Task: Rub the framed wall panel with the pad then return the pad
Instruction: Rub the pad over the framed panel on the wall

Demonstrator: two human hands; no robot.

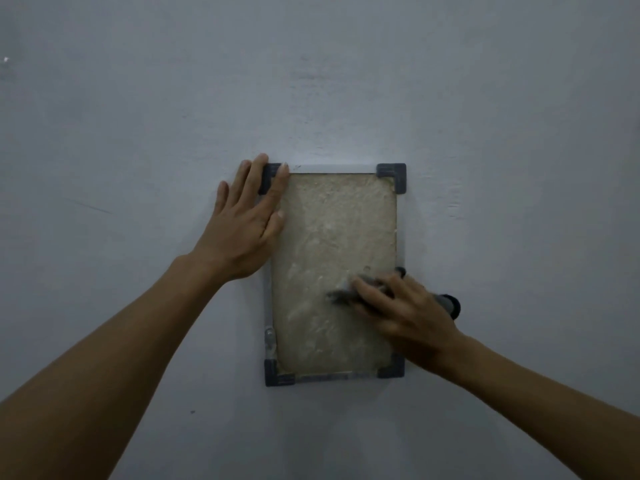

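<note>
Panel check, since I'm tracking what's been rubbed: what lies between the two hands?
In the head view, only bare rough beige panel surface lies between the left hand and the right hand, which presses the pad.

Two bare forearms, no sleeves, watch or rings showing; the left hand [242, 223] and right hand [408, 313] are ungloved.

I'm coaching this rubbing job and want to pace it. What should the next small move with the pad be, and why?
Probably slide the pad leftward across the framed panel. The right hand presses it low on the right side, the left hand braces the upper-left corner, and rough surface lies unrubbed beside it.
</note>
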